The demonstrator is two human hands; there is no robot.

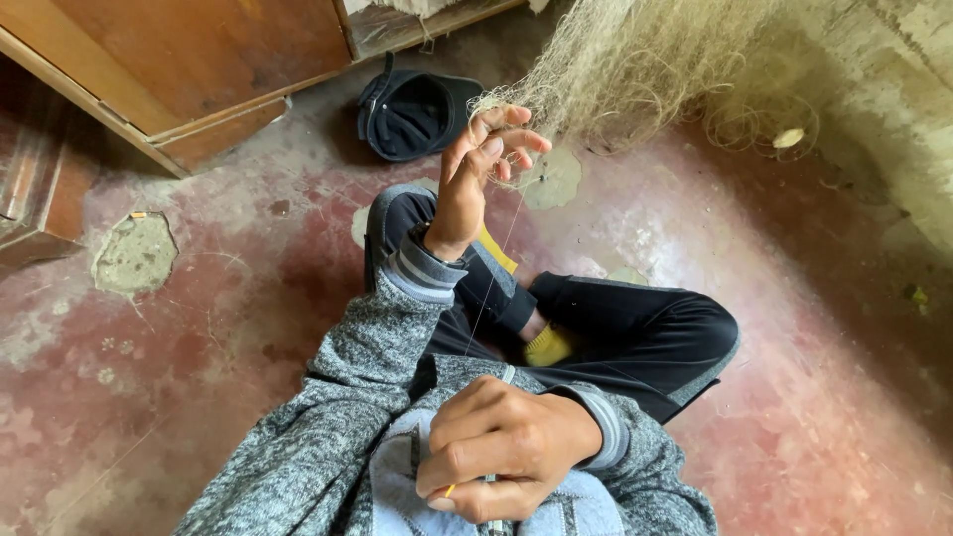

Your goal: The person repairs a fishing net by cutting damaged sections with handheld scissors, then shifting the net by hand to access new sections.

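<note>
step: net mending, upper centre | left hand (483, 164) pinches fishing net (635, 60) | right hand (496, 447) clenched on yellow needle (450, 489), thread (496, 273) taut | next likely needs a steady pull

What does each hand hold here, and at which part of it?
The left hand pinches the pale fishing net at its lower edge. The right hand is closed around a thin yellow tool, only its tip showing; a fine thread runs between them.

pale tangled net (635, 69), taut thread (493, 283)
</note>
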